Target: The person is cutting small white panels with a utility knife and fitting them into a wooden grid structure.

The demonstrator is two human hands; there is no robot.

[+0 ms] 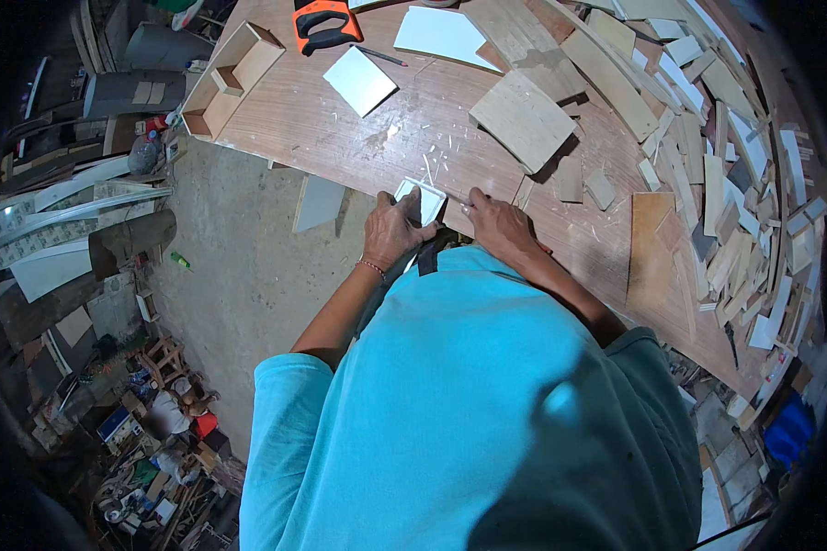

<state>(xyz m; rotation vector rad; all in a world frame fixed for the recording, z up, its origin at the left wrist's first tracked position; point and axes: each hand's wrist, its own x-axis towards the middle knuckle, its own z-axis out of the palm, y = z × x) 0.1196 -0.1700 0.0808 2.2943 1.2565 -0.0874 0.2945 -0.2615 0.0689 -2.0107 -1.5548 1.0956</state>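
Note:
My left hand (393,231) grips a small white board piece (423,197) at the near edge of the brown wooden workbench (340,129). A thin red band circles that wrist. My right hand (498,225) rests on the bench edge just right of the piece, fingers curled with something thin and small at the fingertips; what it is cannot be made out. My turquoise shirt fills the lower middle of the view.
On the bench lie an orange-handled saw (325,24), a white square panel (359,80), a larger white sheet (441,35), a pencil (382,57), a plywood offcut (524,119) and an open wooden box (230,78). Several wood scraps (726,184) crowd the right side. Clutter covers the floor at left.

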